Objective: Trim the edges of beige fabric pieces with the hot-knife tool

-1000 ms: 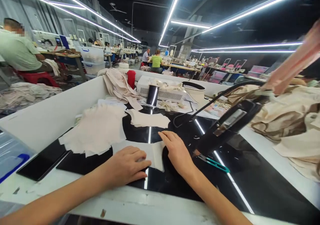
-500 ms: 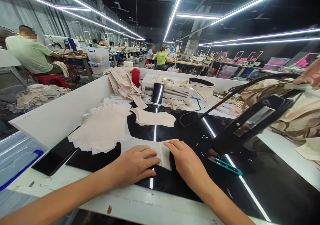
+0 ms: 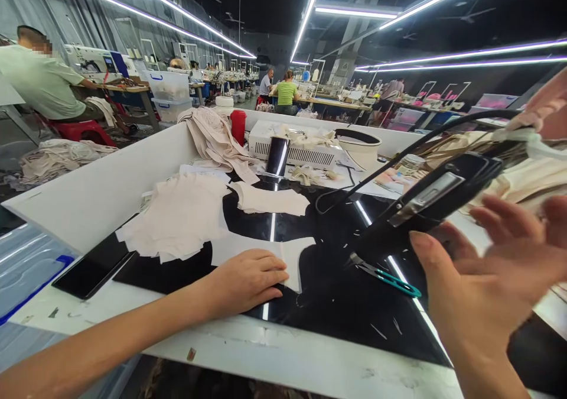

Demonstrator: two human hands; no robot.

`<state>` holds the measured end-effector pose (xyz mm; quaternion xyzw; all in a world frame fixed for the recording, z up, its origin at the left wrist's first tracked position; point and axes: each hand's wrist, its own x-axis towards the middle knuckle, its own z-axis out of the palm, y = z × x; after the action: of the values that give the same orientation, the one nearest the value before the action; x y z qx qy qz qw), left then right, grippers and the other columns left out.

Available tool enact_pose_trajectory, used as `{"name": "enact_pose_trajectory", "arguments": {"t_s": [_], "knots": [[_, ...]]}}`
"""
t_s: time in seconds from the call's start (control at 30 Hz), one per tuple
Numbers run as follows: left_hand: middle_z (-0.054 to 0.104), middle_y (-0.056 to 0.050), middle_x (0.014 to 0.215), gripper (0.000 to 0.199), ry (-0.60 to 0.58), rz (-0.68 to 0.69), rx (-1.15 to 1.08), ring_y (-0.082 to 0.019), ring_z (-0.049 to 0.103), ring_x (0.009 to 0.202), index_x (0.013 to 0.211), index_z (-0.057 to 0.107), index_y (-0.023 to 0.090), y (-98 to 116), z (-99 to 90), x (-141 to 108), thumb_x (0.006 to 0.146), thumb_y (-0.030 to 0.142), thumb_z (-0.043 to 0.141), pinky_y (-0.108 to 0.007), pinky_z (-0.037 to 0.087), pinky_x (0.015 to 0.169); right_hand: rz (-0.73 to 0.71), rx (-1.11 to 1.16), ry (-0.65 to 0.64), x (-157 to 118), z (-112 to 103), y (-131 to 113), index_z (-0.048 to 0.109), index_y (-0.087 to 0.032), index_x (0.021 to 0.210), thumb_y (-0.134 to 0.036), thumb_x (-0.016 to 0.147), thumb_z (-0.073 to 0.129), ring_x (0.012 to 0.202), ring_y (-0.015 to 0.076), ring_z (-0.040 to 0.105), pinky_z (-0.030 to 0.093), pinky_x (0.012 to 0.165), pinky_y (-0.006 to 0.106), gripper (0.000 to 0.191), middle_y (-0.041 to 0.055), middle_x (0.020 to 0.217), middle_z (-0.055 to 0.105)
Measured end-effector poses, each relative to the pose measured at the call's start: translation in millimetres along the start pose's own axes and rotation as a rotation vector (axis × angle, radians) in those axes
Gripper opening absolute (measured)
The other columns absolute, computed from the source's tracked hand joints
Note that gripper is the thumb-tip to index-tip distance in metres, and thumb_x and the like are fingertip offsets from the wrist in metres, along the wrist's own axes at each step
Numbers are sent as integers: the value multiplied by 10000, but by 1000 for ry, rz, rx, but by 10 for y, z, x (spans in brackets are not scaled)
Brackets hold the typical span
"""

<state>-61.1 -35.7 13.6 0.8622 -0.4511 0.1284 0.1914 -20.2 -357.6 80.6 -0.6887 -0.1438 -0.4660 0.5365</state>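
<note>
My left hand (image 3: 250,278) lies flat on a pale cut fabric piece (image 3: 299,263) at the front of the black board, its fingers stretched over a seam line. My right hand (image 3: 482,275) is raised at the right, slightly blurred, with fingers spread and nothing in it. Its thumb is close to a black corded tool (image 3: 411,210) with a metal plate; whether they touch I cannot tell. Teal thread snips (image 3: 392,282) lie under the tool's tip. A fanned stack of pale fabric pieces (image 3: 177,216) and a smaller stack (image 3: 270,199) lie beyond my left hand.
A phone-like black slab (image 3: 93,269) lies at the left. Behind the board stand a black cylinder (image 3: 277,155), a red cup (image 3: 238,127) and a white vented box (image 3: 296,151). Another person's hand (image 3: 543,106) seems to be at the upper right. Low white walls edge the table.
My right hand has left the fabric piece and moved right to beside the black tool, its fingers spreading. My left hand stays on the fabric. The view has shifted slightly.
</note>
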Motion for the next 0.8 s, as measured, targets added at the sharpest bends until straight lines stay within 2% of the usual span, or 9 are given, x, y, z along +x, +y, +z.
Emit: {"name": "enact_pose_trajectory", "arguments": {"t_s": [0.1,0.2,0.3,0.37,0.47,0.6,0.7,0.8], "knots": [[723,-114,1307,255,-11,23,-6,-266,678,1201,1302,685,147,7,5,10,1092,278,624,-412,547,1104,170,147,-131,-27,190,-57,490,-377,1509,-438,681,983,1294,335,642,559,1040,550,966,89,1416,634],[738,-106,1252,215,-10,43,-1,-256,691,1148,1258,690,146,27,2,32,1075,253,652,-400,558,1067,271,238,-170,-73,366,-107,606,-300,1335,-468,773,926,1078,279,753,636,942,474,669,67,1247,731],[752,-83,1172,147,14,62,26,-228,701,1083,1181,693,153,61,10,91,1054,228,688,-363,560,1030,300,315,-181,-84,510,-167,648,-258,1128,-459,849,872,838,212,765,678,717,377,410,18,1084,746],[754,-68,1118,101,8,92,66,-217,702,1040,1122,684,157,81,34,148,1039,209,707,-350,558,1004,270,325,-163,-74,581,-212,643,-250,1089,-431,836,889,753,182,728,664,638,340,396,3,1020,738],[748,-53,1028,52,-5,173,137,-213,696,991,1023,665,163,91,99,236,1029,188,709,-346,556,962,240,292,-99,-73,644,-277,623,-245,1088,-396,797,929,717,168,682,640,636,332,449,-9,968,724],[728,-53,942,159,17,242,176,-198,678,901,917,652,167,81,193,293,1071,173,617,-326,559,888,253,300,-75,-162,646,-356,570,-248,1020,-396,831,905,630,146,636,579,589,319,412,-37,896,680],[718,-50,891,259,48,239,145,-185,665,845,871,650,160,90,219,286,1099,144,527,-312,554,847,281,392,-114,-293,609,-426,558,-257,1017,-375,885,858,634,143,643,568,562,307,348,-36,899,667],[732,-57,943,219,42,143,36,-182,678,881,932,674,149,113,207,266,1099,148,532,-301,550,862,330,522,-158,-428,587,-502,594,-284,1185,-368,900,843,643,151,653,593,553,313,387,-33,896,668]]}}
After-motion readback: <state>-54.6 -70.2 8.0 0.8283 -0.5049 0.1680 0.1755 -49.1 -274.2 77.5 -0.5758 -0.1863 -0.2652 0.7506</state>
